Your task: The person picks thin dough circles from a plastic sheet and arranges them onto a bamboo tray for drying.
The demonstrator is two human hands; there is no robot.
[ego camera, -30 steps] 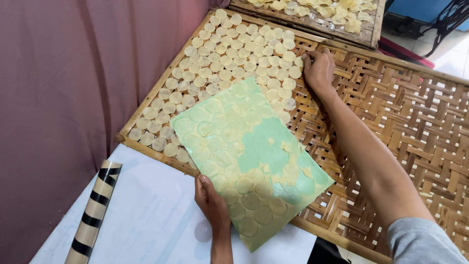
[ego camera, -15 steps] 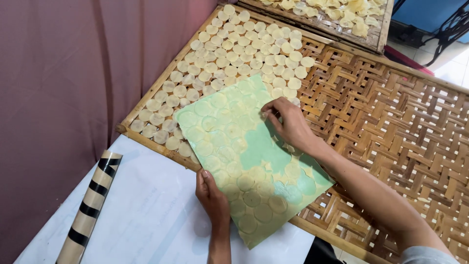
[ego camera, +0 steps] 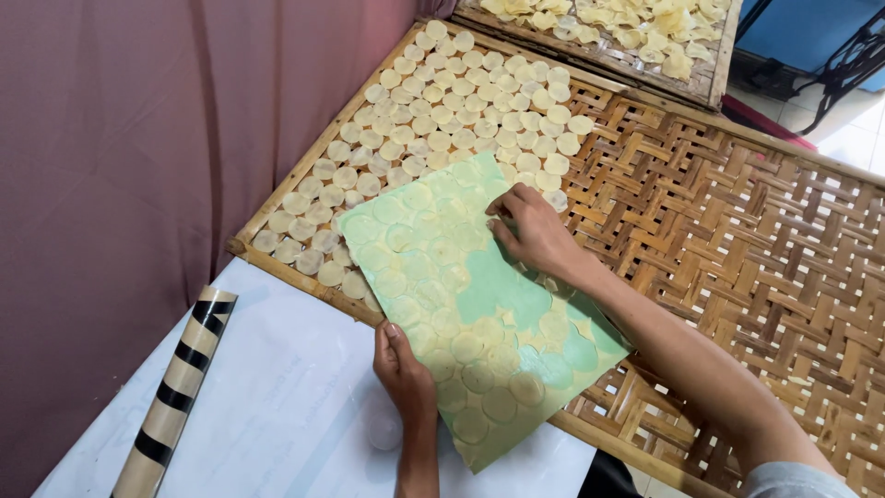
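The left hand [ego camera: 406, 373] pinches the near edge of the flat green sheet [ego camera: 479, 304] covered with pale round wafers, steadying it over the woven bamboo drying tray [ego camera: 737, 240], so the right hand's [ego camera: 535, 235] curled fingers can pick a wafer.

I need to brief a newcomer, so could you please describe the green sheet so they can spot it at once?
Start at the woven bamboo tray. The green sheet lies tilted over its near edge, held by the left hand and right hand. Among pale discs everywhere, only it is green.
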